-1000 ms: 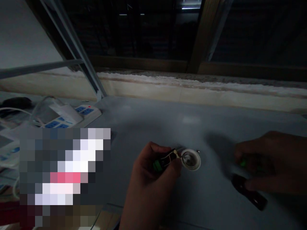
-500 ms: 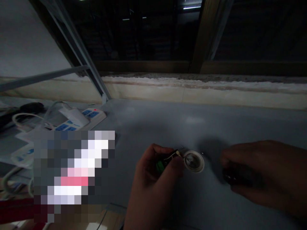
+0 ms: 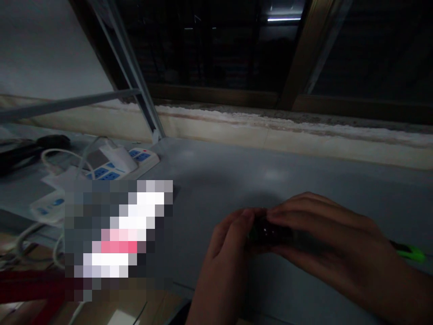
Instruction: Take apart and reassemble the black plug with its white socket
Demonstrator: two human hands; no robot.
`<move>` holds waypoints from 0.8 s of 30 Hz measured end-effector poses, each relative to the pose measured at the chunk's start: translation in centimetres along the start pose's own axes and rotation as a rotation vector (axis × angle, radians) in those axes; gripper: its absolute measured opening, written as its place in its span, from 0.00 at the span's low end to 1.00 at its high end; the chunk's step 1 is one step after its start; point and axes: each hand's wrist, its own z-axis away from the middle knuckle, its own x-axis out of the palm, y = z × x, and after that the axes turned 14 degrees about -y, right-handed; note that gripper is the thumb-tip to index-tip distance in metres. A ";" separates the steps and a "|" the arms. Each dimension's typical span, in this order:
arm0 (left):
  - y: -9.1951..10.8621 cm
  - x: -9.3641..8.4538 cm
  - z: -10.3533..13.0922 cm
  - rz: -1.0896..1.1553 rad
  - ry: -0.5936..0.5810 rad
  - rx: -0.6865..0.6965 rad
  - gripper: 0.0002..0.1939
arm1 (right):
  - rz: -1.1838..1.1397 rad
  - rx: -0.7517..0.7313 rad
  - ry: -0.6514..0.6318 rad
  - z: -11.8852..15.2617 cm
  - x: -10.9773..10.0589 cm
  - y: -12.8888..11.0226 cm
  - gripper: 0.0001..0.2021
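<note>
Over the grey tabletop (image 3: 203, 194), my two hands meet. My left hand (image 3: 226, 248) is closed, its thumb and fingers pressed round a small green-and-black part with thin wires, now mostly covered. My right hand (image 3: 331, 239) is closed round a dark glossy object (image 3: 270, 230), whose kind I cannot make out in the dim light. That object is held against the part in my left hand, at the fingertips. The round white-rimmed item seen earlier is hidden by my hands.
A bright green and black handle (image 3: 411, 252) shows behind my right wrist. To the left are a white power strip (image 3: 147, 158) with a plugged-in adapter (image 3: 118, 155), loose cables (image 3: 50, 153) and a blurred-out patch (image 3: 118, 239). A metal frame (image 3: 145, 104) stands by the dark window (image 3: 209, 45).
My right hand has moved left with the dark glossy object to meet my left hand. The white-rimmed item is now covered, and a green handle shows at the right. The view has shifted slightly.
</note>
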 end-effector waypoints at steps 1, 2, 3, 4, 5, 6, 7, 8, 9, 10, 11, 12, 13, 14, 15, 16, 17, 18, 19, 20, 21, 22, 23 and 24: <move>0.0 0.0 0.1 0.006 0.002 -0.022 0.13 | 0.008 -0.003 -0.007 -0.1 0.1 0.0 0.11; 0.0 0.1 0.1 0.021 0.010 -0.046 0.14 | 0.014 -0.008 -0.009 -0.1 0.1 0.1 0.11; 0.1 0.2 0.1 0.039 0.024 -0.071 0.14 | 0.017 -0.012 -0.013 -0.2 0.1 0.2 0.12; 0.1 0.4 0.1 0.054 0.045 -0.098 0.15 | 0.019 -0.013 -0.016 -0.2 0.2 0.3 0.12; 0.2 0.5 0.1 0.068 0.071 -0.126 0.15 | 0.019 -0.014 -0.016 -0.2 0.2 0.3 0.12; 0.3 0.7 0.1 0.079 0.095 -0.149 0.15 | 0.015 -0.011 -0.020 -0.2 0.2 0.3 0.13; 0.4 0.8 0.0 0.085 0.108 -0.167 0.16 | 0.009 -0.009 -0.021 -0.2 0.2 0.4 0.13; 0.5 1.0 0.0 0.082 0.111 -0.175 0.17 | 0.004 -0.008 -0.025 -0.2 0.3 0.3 0.13; 0.7 1.0 0.0 0.075 0.106 -0.178 0.17 | -0.003 -0.011 -0.034 -0.2 0.3 0.3 0.13; 0.8 1.1 0.0 0.067 0.099 -0.177 0.17 | -0.012 -0.013 -0.043 -0.2 0.3 0.3 0.12; 1.0 1.2 0.0 0.058 0.093 -0.176 0.17 | -0.019 -0.020 -0.051 -0.3 0.3 0.3 0.11; 1.2 1.3 0.1 0.050 0.090 -0.179 0.16 | -0.025 -0.024 -0.059 -0.3 0.3 0.3 0.11; 1.3 1.3 0.1 0.049 0.088 -0.182 0.16 | -0.031 -0.024 -0.067 -0.4 0.3 0.3 0.11; 1.4 1.4 0.1 0.054 0.082 -0.183 0.15 | -0.040 -0.022 -0.070 -0.4 0.3 0.3 0.11; 1.6 1.5 0.1 0.062 0.068 -0.180 0.15 | -0.049 -0.019 -0.064 -0.4 0.3 0.3 0.11; 1.7 1.5 0.1 0.069 0.052 -0.169 0.14 | -0.057 -0.016 -0.054 -0.4 0.3 0.4 0.12; 1.8 1.6 0.2 0.072 0.039 -0.157 0.13 | -0.066 -0.012 -0.046 -0.4 0.4 0.4 0.13; 1.9 1.7 0.2 0.071 0.030 -0.148 0.13 | -0.077 -0.008 -0.036 -0.4 0.4 0.5 0.13; 2.0 1.7 0.2 0.064 0.025 -0.142 0.13 | -0.087 -0.010 -0.025 -0.3 0.5 0.6 0.14; 2.1 1.8 0.2 0.055 0.021 -0.141 0.13 | -0.095 -0.004 -0.019 -0.3 0.5 0.6 0.15; 2.2 1.8 0.3 0.047 0.014 -0.143 0.13 | -0.104 0.009 -0.014 -0.2 0.6 0.7 0.15; 2.2 1.9 0.3 0.040 0.006 -0.144 0.13 | -0.114 0.024 -0.011 -0.2 0.5 0.7 0.16; 2.3 1.9 0.2 0.038 -0.002 -0.138 0.13 | -0.126 0.046 -0.012 -0.1 0.4 0.7 0.17; 2.4 1.9 0.2 0.042 -0.008 -0.125 0.12 | -0.138 0.065 -0.014 -0.1 0.3 0.8 0.17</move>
